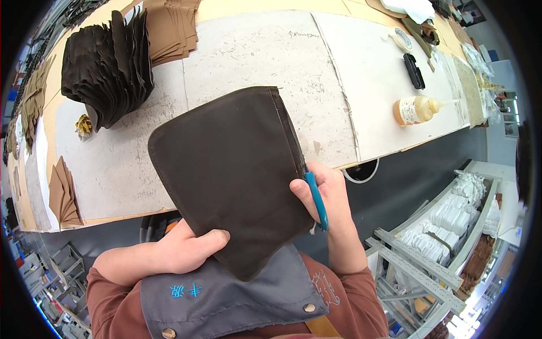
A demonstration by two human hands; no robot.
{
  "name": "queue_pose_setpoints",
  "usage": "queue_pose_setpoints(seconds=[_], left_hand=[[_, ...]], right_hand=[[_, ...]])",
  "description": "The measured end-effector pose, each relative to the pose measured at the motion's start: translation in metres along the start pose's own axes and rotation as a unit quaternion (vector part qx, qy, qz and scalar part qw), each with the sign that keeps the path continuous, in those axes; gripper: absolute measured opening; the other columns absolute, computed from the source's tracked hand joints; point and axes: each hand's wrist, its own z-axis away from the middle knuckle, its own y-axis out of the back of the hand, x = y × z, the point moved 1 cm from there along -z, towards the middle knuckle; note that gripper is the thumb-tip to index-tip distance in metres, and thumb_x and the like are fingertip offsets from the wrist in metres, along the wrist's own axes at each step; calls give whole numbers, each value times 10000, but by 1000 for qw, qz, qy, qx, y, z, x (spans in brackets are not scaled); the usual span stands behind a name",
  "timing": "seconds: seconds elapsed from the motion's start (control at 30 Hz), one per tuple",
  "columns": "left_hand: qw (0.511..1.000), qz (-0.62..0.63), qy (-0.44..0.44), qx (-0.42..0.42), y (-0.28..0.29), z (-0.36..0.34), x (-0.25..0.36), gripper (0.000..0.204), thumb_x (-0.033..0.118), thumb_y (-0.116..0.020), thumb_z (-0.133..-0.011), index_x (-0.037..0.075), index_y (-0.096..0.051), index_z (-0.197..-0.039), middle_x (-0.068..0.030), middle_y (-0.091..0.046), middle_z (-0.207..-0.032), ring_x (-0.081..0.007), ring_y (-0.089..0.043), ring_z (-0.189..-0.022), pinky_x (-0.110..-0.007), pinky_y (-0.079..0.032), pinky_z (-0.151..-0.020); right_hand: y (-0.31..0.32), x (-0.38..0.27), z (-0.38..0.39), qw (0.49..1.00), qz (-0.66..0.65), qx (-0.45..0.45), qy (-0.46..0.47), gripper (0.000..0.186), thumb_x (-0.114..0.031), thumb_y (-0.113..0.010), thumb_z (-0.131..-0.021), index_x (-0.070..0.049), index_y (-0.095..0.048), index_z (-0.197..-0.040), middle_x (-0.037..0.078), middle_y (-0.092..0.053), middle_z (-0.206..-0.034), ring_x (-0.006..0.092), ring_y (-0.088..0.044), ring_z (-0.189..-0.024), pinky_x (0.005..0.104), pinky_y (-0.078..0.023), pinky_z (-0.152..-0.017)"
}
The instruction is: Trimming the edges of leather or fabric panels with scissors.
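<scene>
A dark brown, leather-like panel (226,175) with rounded corners and a seam down its right side is held up in front of my apron, over the table's near edge. My left hand (189,248) is closed on its lower left edge, thumb on top and fingers hidden beneath. At the right edge my right hand (332,195) presses a thumb on the panel. It also grips what look like scissors (316,200) with a teal handle; the blades are mostly hidden. A short pale thread tuft hangs near the handle's lower end.
On the pale worktable (248,51) stands a thick stack of dark pieces (107,68), beside lighter brown sheets (169,34). More brown pieces (65,198) lie at left. An amber bottle (415,110), black case-like object (414,72) and tape roll (402,39) sit right. A metal rack (423,254) stands lower right.
</scene>
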Motion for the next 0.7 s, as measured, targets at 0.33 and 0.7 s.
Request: queue_pose_setpoints(seconds=[0.33,0.7], left_hand=[[1000,16,-6,0,-1,0,0,388,34,-404,-878,-52,-491,-1246,-115,-566,-1203,-178,-535,-1099,-316,-431,-945],[1000,-14,-1,-15,-3,-2,5,396,21,-400,-872,-58,-487,-1250,-119,-559,-1214,-187,-528,-1113,-318,-427,-952]], right_hand=[[-1,3,3,1000,-28,3,-2,625,-580,-695,-761,-27,-450,-607,75,-383,-486,198,-372,-445,306,-382,-458],[11,-12,-15,998,25,-44,-22,666,-664,-580,-796,-8,-492,-722,148,-486,-591,322,-512,-566,376,-424,-553]])
